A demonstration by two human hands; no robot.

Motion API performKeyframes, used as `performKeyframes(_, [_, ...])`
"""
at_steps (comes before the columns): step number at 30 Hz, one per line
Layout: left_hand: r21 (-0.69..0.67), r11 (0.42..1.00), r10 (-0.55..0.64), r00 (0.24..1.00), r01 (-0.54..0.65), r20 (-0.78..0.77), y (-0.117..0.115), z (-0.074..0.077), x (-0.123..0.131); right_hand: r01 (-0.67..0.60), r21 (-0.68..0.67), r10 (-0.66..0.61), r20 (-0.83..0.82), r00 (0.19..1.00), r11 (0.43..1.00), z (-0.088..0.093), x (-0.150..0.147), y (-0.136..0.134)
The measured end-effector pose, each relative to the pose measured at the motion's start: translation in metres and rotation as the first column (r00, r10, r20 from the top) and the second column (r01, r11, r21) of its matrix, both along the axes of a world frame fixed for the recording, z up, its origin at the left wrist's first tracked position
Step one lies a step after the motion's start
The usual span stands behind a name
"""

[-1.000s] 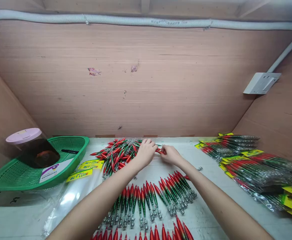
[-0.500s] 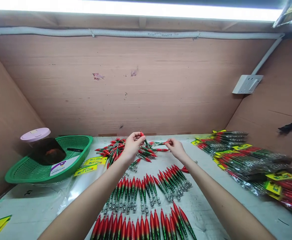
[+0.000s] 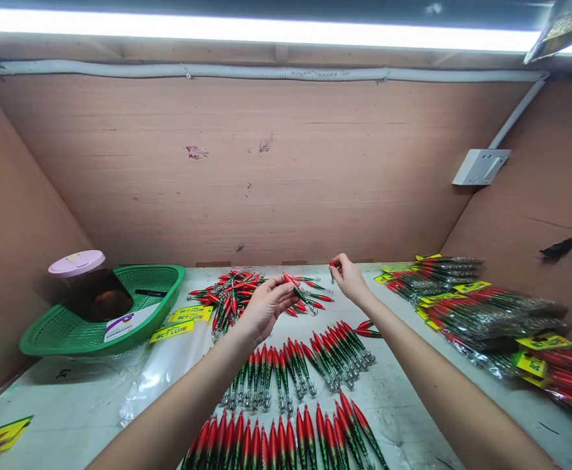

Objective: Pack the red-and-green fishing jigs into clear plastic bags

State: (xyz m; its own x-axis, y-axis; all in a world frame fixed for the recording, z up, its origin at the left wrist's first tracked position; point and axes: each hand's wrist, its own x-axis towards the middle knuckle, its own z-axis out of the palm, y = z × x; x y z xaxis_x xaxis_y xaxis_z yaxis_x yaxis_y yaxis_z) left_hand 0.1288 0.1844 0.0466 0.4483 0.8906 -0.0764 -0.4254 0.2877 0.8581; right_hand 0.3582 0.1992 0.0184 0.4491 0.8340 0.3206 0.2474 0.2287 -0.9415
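Between the fingers of my left hand [image 3: 269, 305] is a red-and-green fishing lure [image 3: 299, 292], its hooked end pointing down to the right. My right hand [image 3: 348, 277] pinches another lure [image 3: 332, 271] by its red end, raised above the table and mostly hidden by the fingers. Behind my left hand lies a tangled pile of the same lures [image 3: 231, 290]. Nearer to me, lures are set side by side in a middle row [image 3: 290, 369] with silvery hooks toward me, and in a front row [image 3: 266, 444]. A couple of lures [image 3: 368, 329] lie beside my right forearm.
At left, a green basket [image 3: 36, 339] holds a lidded cup [image 3: 92, 287] of dark drink. Clear bags [image 3: 168, 365] with yellow headers lie beside it. Bagged lures [image 3: 491, 320] are stacked at right. A wooden wall [image 3: 295, 196] closes the back.
My right hand has lifted its lure off the pile, up and slightly away. My left hand has moved right and lower with its lure, the palm turning more toward view.
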Motion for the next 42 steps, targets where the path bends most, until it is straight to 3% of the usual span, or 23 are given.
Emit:
performKeyframes(4, [-0.033,0.999,-0.029,1.0,0.029,0.008,-0.013,0.002,0.0,-0.147,-0.002,0.145,-0.155,0.977,0.989,0.023,-0.008,-0.035])
performKeyframes(8, [-0.072,0.991,-0.113,0.994,0.112,0.003,-0.033,0.003,0.005,-0.398,-0.092,0.352,-0.317,0.881,0.913,0.043,-0.023,-0.092])
performKeyframes(14, [-0.04,0.951,-0.307,0.952,0.308,0.019,-0.073,0.008,0.022,-0.571,-0.107,0.439,-0.53,0.726,0.814,0.053,-0.033,-0.153])
performKeyframes(19, [0.023,0.907,-0.421,0.907,0.42,0.018,-0.095,0.013,0.029,-0.604,-0.069,0.458,-0.585,0.669,0.794,0.055,-0.028,-0.177])
performKeyframes(24, [0.02,0.903,-0.43,0.903,0.43,-0.028,-0.103,0.011,0.035,-0.565,-0.112,0.417,-0.562,0.715,0.817,0.055,-0.02,-0.191])
performKeyframes(25, [0.034,0.909,-0.411,0.908,0.415,-0.083,-0.105,0.007,0.038,-0.531,-0.167,0.382,-0.522,0.762,0.831,0.052,-0.017,-0.192])
performKeyframes(27, [0.109,0.905,-0.354,0.869,0.411,-0.345,-0.109,-0.008,0.046,-0.428,-0.324,0.3,-0.377,0.876,0.844,0.038,-0.009,-0.193])
performKeyframes(28, [0.15,0.889,-0.308,0.809,0.432,-0.501,-0.112,-0.018,0.051,-0.371,-0.406,0.265,-0.294,0.918,0.835,0.028,-0.006,-0.193])
performKeyframes(29, [0.187,0.855,-0.249,0.699,0.484,-0.671,-0.116,-0.029,0.057,-0.323,-0.478,0.242,-0.225,0.944,0.816,0.017,-0.003,-0.193])
performKeyframes(30, [0.198,0.829,-0.213,0.623,0.523,-0.753,-0.119,-0.04,0.063,-0.292,-0.536,0.231,-0.18,0.956,0.792,0.004,0.0,-0.193])
performKeyframes(33, [0.23,0.786,-0.12,0.507,0.573,-0.854,-0.13,-0.068,0.078,-0.253,-0.647,0.226,-0.126,0.966,0.719,-0.034,0.003,-0.194])
performKeyframes(36, [0.286,0.755,0.009,0.426,0.591,-0.905,-0.136,-0.08,0.086,-0.2,-0.708,0.218,-0.067,0.974,0.677,-0.06,0.001,-0.194])
performKeyframes(39, [0.348,0.709,0.14,0.361,0.614,-0.922,-0.14,-0.082,0.086,-0.177,-0.751,0.228,-0.036,0.973,0.637,-0.072,-0.003,-0.195])
performKeyframes(42, [0.405,0.641,0.25,0.321,0.652,-0.913,-0.143,-0.079,0.078,-0.185,-0.777,0.276,-0.015,0.961,0.602,-0.073,-0.008,-0.195])
